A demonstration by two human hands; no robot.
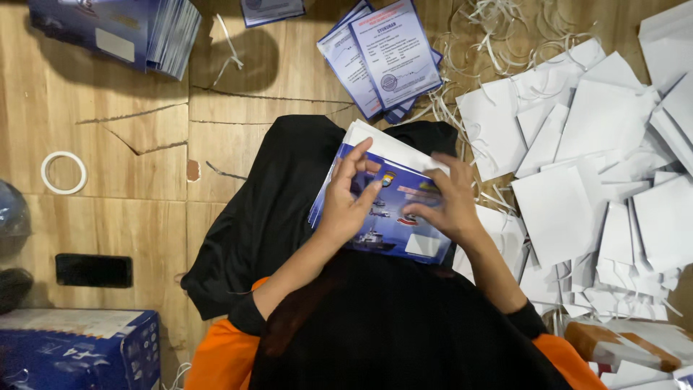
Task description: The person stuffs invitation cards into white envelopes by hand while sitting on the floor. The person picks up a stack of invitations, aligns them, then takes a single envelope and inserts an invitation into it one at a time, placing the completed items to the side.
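Hands at work: our left hand point(346, 198) and right hand point(446, 202) both grip a blue booklet point(393, 227) atop white envelopes point(382, 143).

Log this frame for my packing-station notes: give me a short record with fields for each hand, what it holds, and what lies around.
left hand: fingers on the top edge of a blue printed booklet
right hand: grips the same booklet from the right side
under booklet: white sheets on black cloth
right of person: heap of white envelopes and paper strips
ahead: stack of blue-bordered cards
left: tape ring, dark phone, blue box
surface: wood-pattern floor
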